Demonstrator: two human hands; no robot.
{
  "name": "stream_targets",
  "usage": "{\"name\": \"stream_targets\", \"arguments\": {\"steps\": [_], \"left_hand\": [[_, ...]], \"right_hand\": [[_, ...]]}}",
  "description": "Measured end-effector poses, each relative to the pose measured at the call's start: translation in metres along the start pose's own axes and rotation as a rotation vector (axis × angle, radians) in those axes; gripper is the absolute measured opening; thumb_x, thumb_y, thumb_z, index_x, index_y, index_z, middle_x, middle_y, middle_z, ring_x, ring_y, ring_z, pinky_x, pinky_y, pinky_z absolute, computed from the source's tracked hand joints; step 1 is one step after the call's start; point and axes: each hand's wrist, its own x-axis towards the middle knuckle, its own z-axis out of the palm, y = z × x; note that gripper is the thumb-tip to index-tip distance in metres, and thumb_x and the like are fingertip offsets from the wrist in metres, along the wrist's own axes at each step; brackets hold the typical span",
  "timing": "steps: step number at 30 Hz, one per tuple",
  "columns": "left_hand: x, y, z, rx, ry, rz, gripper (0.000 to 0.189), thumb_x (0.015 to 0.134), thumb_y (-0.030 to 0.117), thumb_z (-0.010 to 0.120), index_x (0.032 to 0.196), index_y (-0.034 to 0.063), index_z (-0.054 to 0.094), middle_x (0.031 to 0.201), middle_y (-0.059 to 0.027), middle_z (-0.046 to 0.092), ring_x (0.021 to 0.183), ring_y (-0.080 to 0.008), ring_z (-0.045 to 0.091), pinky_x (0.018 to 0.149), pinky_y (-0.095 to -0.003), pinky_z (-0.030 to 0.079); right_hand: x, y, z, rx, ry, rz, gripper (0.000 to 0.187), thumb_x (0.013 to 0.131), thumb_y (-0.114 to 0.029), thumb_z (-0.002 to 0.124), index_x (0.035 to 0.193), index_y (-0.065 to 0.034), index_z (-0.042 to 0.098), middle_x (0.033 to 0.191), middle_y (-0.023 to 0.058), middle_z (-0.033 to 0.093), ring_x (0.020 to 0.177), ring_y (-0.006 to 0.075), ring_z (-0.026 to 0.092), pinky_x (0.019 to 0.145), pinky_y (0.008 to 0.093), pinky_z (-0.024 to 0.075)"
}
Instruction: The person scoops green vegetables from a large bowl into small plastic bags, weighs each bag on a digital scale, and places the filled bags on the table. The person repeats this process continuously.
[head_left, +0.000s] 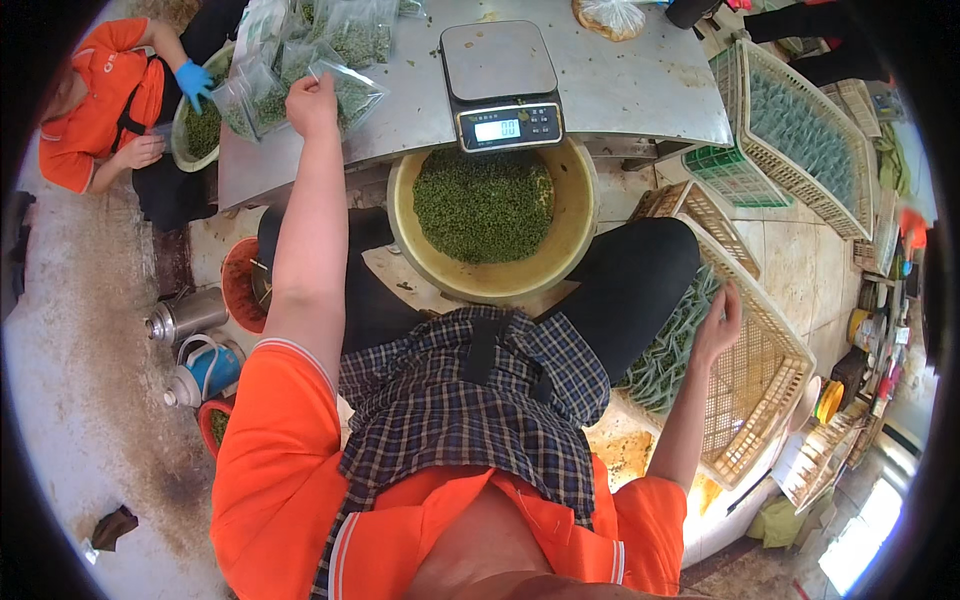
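Observation:
At the table's left part my left hand (313, 105) pinches the top edge of a clear plastic bag of green peppercorn-like berries (354, 96), among several similar filled bags (352, 34). My right hand (718, 322) is over a cream plastic crate (757, 420), beside filled bags packed in rows (667, 349); its fingers are bent, and whether they hold anything cannot be seen. A digital scale (499, 60) with a bare plate stands on the metal table (630, 90). Below its front edge, between my knees, sits a yellowish basin (491, 281) of loose green berries (484, 206).
A co-worker (120, 97) with one blue glove sits at the left by a pale basin (180, 139) of berries. A crate of filled bags (802, 135) stands at the right. Metal and blue flasks (187, 315) and a red bucket (240, 285) are on the left floor.

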Motion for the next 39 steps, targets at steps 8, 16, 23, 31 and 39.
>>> {"name": "stream_targets", "arguments": {"steps": [8,16,23,31,39], "left_hand": [[-0.044,0.076,-0.009,-0.345,-0.196,0.479,0.017,0.088,0.015,0.062,0.1,0.0044,0.068,0.096,-0.0068,0.067,0.09,-0.0146,0.061,0.081,-0.0275,0.046],[-0.108,0.124,0.024,-0.318,-0.562,1.019,0.024,0.088,0.006,0.055,0.108,0.0115,0.066,0.113,-0.0038,0.064,0.105,-0.0201,0.058,0.088,-0.03,0.046],[-0.139,0.093,-0.021,-0.511,-0.548,0.461,0.023,0.091,0.005,0.054,0.111,0.0092,0.064,0.103,-0.0054,0.065,0.092,-0.0175,0.061,0.078,-0.0277,0.049],[-0.212,-0.018,-0.027,-0.616,-0.845,-0.518,0.023,0.097,0.021,0.051,0.114,0.0095,0.062,0.102,-0.0009,0.066,0.093,-0.0116,0.06,0.081,-0.0264,0.046],[-0.249,-0.051,-0.002,-1.01,-1.289,-1.149,0.037,0.101,0.034,0.039,0.117,0.0068,0.058,0.103,-0.0055,0.065,0.093,-0.02,0.061,0.079,-0.0354,0.049]], "right_hand": [[-0.027,-0.169,0.141,0.161,-0.87,-0.228,0.018,0.085,-0.016,0.062,0.097,-0.0061,0.07,0.098,0.0143,0.068,0.087,0.0294,0.066,0.076,0.0377,0.0523],[-0.17,-0.054,0.32,-0.573,-1.347,-0.593,0.028,0.084,-0.025,0.056,0.088,-0.0008,0.07,0.092,0.0177,0.068,0.086,0.0323,0.065,0.078,0.0402,0.0511],[-0.208,-0.107,0.321,-0.05,-1.21,-0.219,0.027,0.076,-0.024,0.063,0.085,0.0002,0.068,0.084,0.0212,0.066,0.084,0.0343,0.065,0.077,0.044,0.0509],[-0.169,-0.144,0.301,0.099,-1.258,-0.105,0.018,0.076,-0.012,0.066,0.091,-0.0022,0.068,0.08,0.0184,0.068,0.075,0.0317,0.067,0.071,0.0386,0.0524],[-0.107,-0.221,0.224,0.32,-0.979,-0.184,0.015,0.079,-0.008,0.063,0.091,0.0003,0.066,0.08,0.0187,0.067,0.075,0.0341,0.066,0.07,0.0405,0.0524]]}}
